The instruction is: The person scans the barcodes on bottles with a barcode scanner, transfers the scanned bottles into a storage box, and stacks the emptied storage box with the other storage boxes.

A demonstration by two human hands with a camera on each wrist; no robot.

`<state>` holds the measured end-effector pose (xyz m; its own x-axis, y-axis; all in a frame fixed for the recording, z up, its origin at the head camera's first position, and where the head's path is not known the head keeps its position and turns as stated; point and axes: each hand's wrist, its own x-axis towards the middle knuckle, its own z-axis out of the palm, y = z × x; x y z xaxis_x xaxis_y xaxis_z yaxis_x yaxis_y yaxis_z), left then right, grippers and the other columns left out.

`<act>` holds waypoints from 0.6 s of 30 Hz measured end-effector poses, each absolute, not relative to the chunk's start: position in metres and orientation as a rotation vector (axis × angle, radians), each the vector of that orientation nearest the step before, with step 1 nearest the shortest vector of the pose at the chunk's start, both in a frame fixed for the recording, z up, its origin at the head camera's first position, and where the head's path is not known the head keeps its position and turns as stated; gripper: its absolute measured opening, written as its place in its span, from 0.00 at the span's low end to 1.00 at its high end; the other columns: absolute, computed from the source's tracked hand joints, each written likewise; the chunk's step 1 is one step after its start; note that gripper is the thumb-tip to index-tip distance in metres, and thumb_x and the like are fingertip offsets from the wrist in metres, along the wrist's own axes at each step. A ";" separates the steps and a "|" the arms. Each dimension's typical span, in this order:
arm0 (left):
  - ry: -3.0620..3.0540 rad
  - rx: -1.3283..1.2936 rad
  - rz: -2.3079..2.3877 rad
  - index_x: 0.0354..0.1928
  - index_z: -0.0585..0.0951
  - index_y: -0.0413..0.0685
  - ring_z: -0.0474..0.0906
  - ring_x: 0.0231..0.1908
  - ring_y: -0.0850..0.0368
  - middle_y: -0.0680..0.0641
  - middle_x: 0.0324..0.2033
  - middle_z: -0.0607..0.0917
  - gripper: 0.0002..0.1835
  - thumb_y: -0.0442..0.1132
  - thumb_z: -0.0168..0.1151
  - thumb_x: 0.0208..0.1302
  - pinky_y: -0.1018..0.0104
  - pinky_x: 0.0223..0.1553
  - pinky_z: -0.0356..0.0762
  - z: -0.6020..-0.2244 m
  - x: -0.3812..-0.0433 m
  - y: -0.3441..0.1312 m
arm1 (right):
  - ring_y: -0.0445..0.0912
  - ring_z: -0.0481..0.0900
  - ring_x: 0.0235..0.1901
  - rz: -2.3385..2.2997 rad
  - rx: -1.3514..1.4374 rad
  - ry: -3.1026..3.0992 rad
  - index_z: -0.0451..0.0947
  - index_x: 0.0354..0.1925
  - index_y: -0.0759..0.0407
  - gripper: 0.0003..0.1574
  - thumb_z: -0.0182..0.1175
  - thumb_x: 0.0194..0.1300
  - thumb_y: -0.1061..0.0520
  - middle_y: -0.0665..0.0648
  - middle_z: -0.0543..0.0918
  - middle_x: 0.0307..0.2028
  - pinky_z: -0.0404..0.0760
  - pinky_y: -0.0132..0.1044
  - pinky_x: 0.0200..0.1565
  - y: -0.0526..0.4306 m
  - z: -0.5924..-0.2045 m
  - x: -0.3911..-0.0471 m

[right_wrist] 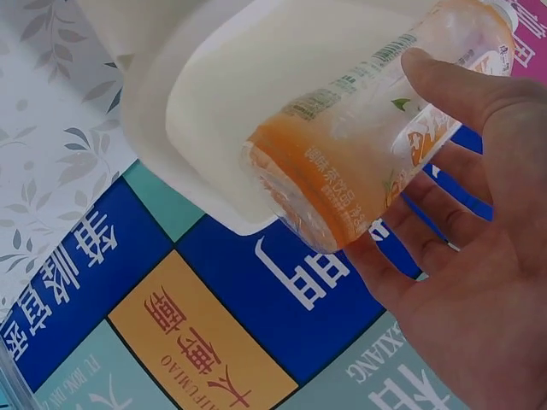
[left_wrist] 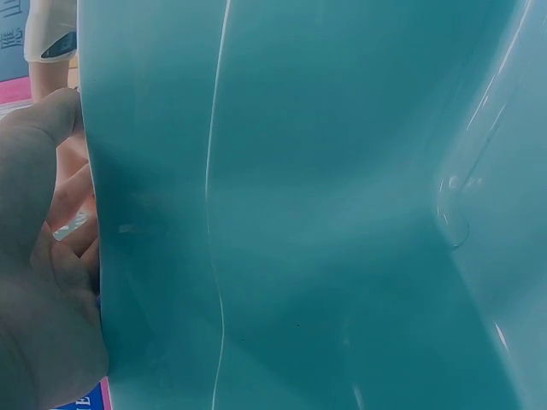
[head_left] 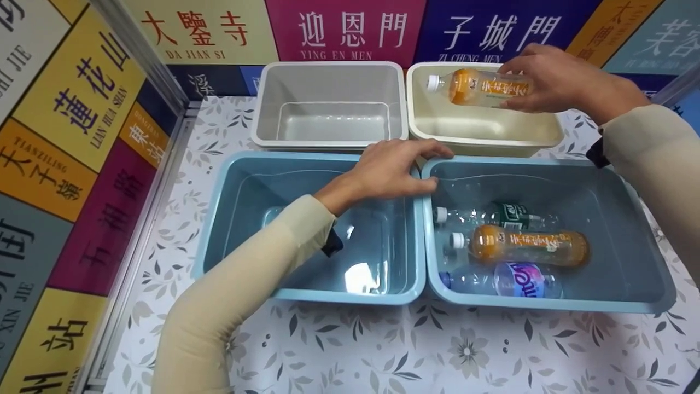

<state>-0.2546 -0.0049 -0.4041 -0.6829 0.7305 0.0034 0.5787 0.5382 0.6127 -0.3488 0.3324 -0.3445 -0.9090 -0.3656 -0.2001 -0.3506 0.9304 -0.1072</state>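
Note:
My right hand (head_left: 563,79) grips an orange-labelled drink bottle (head_left: 467,88), which lies on its side above the cream bin (head_left: 486,131) with its white cap pointing left. The right wrist view shows thumb and fingers on either side of the bottle (right_wrist: 333,137), its base over the bin's edge. Where the two blue bins meet, my left hand (head_left: 385,169) rests at their back rims, fingers extended and thumb apart. Inside the right blue bin (head_left: 612,202) lie a green-labelled clear bottle (head_left: 511,214), a second orange-labelled bottle (head_left: 528,246) and a purple-labelled bottle (head_left: 519,280).
A grey bin (head_left: 333,86) stands beside the cream one at the back. The left blue bin (head_left: 363,235) is partly covered by my left forearm. Panels with large printed characters rise behind and to the left (head_left: 82,104). A leaf-patterned cloth (head_left: 339,345) covers the table.

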 end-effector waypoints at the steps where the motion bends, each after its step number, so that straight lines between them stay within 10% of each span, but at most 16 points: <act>1: 2.523 1.097 0.865 0.75 0.77 0.69 0.79 0.51 0.64 0.61 0.68 0.84 0.30 0.54 0.66 0.72 0.68 0.45 0.75 -0.404 -0.255 -0.005 | 0.73 0.65 0.66 -0.099 -0.544 2.864 0.67 0.79 0.65 0.46 0.69 0.73 0.46 0.78 0.68 0.71 0.69 0.77 0.67 0.331 -0.345 -0.349; 18: 2.526 1.094 0.839 0.74 0.77 0.70 0.79 0.49 0.66 0.62 0.67 0.85 0.30 0.54 0.65 0.71 0.67 0.45 0.76 -0.403 -0.257 -0.005 | 0.74 0.65 0.68 -0.034 -0.597 2.805 0.68 0.77 0.68 0.45 0.67 0.73 0.46 0.79 0.67 0.72 0.69 0.77 0.68 0.319 -0.355 -0.362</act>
